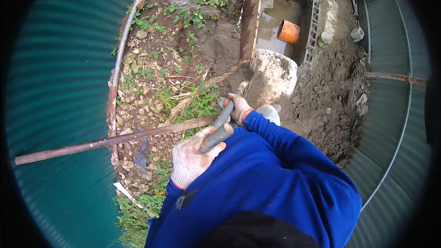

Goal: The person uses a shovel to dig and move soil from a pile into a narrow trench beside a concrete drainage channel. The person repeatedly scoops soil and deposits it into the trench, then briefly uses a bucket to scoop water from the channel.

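I hold a shovel (223, 115) with both gloved hands. My left hand (192, 158) is closed round the thick grey grip at the top end of its handle. Lower on the shaft, my right hand (240, 107) is wrapped round it. The mud-covered blade (241, 75) points away from me, beside a pale curved slab (277, 74) smeared with mud. Whether the blade touches the ground or slab I cannot tell. Beyond the slab, an orange cylindrical container (289, 31) lies tilted in muddy water (270, 41) inside a walled pit.
Green corrugated sheeting (69, 87) rises on the left, grey sheeting (395, 124) on the right. A long pole (92, 145) lies across the stony ground. Wet mud (330, 105) is heaped at the right. A small tub (325, 39) stands near the pit's perforated edge (313, 32).
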The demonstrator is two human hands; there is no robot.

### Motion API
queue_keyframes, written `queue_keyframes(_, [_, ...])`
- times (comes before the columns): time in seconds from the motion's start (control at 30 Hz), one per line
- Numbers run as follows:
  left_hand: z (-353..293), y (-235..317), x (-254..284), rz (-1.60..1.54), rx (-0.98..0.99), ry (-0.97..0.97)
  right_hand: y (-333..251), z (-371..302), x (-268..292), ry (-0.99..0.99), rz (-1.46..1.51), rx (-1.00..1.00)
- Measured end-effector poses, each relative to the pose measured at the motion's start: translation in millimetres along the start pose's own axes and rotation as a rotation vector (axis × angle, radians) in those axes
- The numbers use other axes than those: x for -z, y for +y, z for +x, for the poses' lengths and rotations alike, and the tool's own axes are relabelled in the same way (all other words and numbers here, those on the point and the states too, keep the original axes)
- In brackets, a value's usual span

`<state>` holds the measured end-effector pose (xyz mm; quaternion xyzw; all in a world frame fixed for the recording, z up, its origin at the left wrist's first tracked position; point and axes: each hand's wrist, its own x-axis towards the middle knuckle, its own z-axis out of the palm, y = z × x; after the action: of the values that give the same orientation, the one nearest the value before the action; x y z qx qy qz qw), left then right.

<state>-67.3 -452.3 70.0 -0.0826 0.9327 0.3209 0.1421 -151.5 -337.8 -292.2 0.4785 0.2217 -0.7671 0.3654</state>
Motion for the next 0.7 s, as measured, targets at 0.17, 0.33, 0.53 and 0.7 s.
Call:
queue_keyframes(0.17, [9.7, -35.5, 23.2, -0.156, 0.182, 0.167, 21.1, 34.0, -76.3, 0.031, -0.037, 0.128])
queue_keyframes(0.33, [69.1, -76.8, 47.9, -0.068, 0.230, 0.263, -0.6, 56.0, -143.6, -0.086, -0.145, 0.055])
queue_keyframes(0.53, [270.2, -172.2, -36.6, 0.020, 0.328, 0.293, -67.0, 57.1, -127.2, -0.219, -0.504, 0.011])
queue_keyframes(0.7, [366.3, -257.6, -53.8, 0.084, 0.301, 0.500, -159.7, 56.1, -31.1, 0.031, -0.598, 0.162])
